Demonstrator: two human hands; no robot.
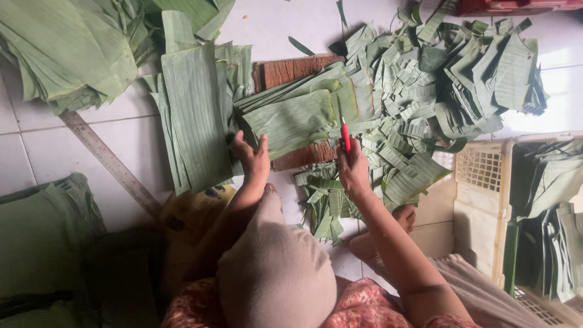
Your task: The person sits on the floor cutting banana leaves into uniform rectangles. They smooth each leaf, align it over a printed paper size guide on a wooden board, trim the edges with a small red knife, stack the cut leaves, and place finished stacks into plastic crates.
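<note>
Lying limp and tear-prone, the leaf stack point(291, 121) is pinned near its edge by the spread left hand point(254, 159); the right hand point(352, 170) is clamped on a red cutter point(345, 136).

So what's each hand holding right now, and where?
Right hand grips a red-handled tool by its lower handle. Left hand holds nothing; it presses flat on the leaf stack.

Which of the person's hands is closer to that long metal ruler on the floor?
Left. The left hand presses on the banana leaves just right of the ruler; the right hand, holding a red knife, is farther off.
</note>
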